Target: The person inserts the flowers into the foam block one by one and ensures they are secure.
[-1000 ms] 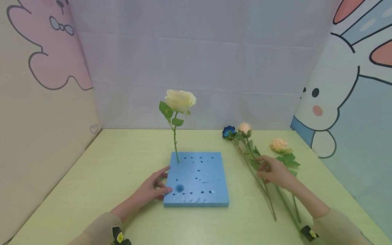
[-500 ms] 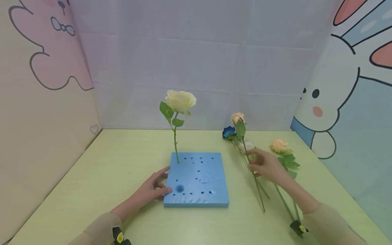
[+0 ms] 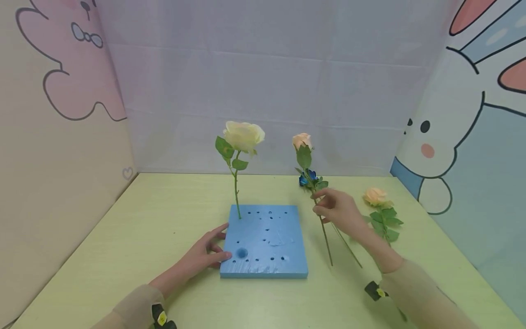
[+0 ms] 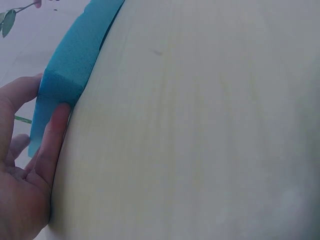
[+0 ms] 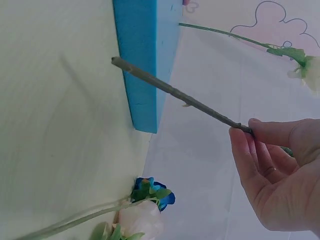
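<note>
My right hand (image 3: 341, 212) pinches the stem of a peach rose (image 3: 302, 141) between thumb and fingers. The rose leans with its bloom up and left, to the right of a blue foam board (image 3: 283, 246). In the right wrist view the bare lower stem (image 5: 180, 96) points toward the board's side, its cut end over the table. My left hand (image 3: 205, 251) touches the board's left edge, thumb by the near corner and index finger farther back. A white rose (image 3: 243, 137) stands upright in the board's far left hole. Several other holes dot the top.
A blue rose (image 3: 304, 179) lies behind the right hand; a pale pink rose (image 5: 141, 220) lies beside it in the right wrist view. Another peach rose (image 3: 375, 196) lies at the right, its stem partly under the right forearm. A pale curtain (image 3: 185, 91) hangs behind the table.
My right hand has lifted the peach rose off the other flowers and carried it left toward the board, its bloom now higher. The left hand and board stay in place.
</note>
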Action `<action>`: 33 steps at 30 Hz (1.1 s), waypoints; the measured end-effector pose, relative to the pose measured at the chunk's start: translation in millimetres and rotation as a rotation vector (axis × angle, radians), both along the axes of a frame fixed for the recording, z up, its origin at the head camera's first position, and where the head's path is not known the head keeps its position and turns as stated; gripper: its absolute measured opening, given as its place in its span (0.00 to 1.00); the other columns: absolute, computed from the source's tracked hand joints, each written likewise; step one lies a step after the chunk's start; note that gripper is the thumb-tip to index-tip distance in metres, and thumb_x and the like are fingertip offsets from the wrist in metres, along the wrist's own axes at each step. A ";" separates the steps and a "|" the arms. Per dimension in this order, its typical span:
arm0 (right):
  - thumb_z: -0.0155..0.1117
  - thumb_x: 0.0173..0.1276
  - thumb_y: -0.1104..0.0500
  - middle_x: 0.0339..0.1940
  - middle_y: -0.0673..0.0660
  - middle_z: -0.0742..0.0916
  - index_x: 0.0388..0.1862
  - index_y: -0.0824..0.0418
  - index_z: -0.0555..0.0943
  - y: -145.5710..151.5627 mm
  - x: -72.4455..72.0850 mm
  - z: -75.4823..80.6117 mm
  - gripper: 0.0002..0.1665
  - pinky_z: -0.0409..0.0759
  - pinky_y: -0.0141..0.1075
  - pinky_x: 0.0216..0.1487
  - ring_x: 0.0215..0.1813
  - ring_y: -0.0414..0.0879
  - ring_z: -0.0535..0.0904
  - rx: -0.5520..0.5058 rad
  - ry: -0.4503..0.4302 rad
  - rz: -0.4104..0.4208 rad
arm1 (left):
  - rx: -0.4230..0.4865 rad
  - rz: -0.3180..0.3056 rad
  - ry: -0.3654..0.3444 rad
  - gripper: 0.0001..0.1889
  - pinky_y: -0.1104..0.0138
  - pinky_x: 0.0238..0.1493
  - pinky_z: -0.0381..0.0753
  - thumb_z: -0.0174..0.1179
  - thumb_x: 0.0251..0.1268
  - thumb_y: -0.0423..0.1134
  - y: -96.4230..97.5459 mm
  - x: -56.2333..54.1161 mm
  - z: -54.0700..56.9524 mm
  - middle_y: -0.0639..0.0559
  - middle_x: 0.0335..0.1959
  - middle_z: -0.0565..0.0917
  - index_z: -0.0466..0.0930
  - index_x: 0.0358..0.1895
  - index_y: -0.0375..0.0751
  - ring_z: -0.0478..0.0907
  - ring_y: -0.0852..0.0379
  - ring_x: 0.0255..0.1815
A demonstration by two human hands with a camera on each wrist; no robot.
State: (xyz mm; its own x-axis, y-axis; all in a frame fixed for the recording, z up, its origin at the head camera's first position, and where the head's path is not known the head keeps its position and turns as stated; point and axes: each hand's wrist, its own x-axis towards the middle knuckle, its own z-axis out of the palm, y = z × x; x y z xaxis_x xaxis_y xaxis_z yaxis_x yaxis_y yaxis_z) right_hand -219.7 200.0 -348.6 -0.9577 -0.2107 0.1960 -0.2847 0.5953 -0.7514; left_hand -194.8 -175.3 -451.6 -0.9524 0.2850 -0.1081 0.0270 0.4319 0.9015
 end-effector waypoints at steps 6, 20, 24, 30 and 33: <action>0.66 0.66 0.66 0.35 0.63 0.89 0.52 0.64 0.80 -18.9 -9.0 8.6 0.15 0.88 0.38 0.34 0.34 0.45 0.85 -0.045 0.026 0.000 | 0.004 0.003 -0.004 0.46 0.65 0.39 0.86 0.72 0.57 0.46 0.8 -0.4 0.2 0.40 0.70 0.69 0.56 0.78 0.56 0.79 0.56 0.43; 0.68 0.64 0.66 0.35 0.65 0.88 0.44 0.65 0.81 -58.9 -31.2 18.1 0.10 0.88 0.38 0.33 0.34 0.50 0.86 -0.160 0.085 0.018 | 0.004 -0.016 0.004 0.45 0.66 0.38 0.86 0.71 0.58 0.47 -0.2 -1.1 0.0 0.39 0.70 0.69 0.55 0.78 0.55 0.79 0.55 0.44; 0.70 0.63 0.66 0.34 0.65 0.87 0.42 0.66 0.81 -69.1 -37.6 18.7 0.10 0.88 0.40 0.33 0.34 0.52 0.86 -0.179 0.109 0.025 | 0.009 -0.017 0.002 0.45 0.66 0.38 0.86 0.71 0.58 0.46 -0.6 -1.6 -0.9 0.39 0.70 0.68 0.55 0.78 0.55 0.79 0.55 0.44; 0.69 0.64 0.65 0.34 0.63 0.87 0.41 0.64 0.80 -81.0 -48.0 17.4 0.09 0.88 0.42 0.34 0.35 0.51 0.86 -0.217 0.119 0.023 | 0.012 -0.021 0.001 0.45 0.66 0.38 0.86 0.71 0.59 0.47 -1.1 -1.6 -1.2 0.39 0.71 0.68 0.55 0.78 0.55 0.79 0.55 0.45; 0.69 0.64 0.65 0.35 0.64 0.86 0.41 0.65 0.79 -86.3 -52.8 17.0 0.09 0.88 0.45 0.35 0.36 0.52 0.86 -0.251 0.132 0.030 | 0.012 -0.021 0.000 0.45 0.65 0.38 0.86 0.71 0.59 0.46 -1.2 -1.3 -0.8 0.39 0.71 0.68 0.55 0.78 0.56 0.79 0.54 0.45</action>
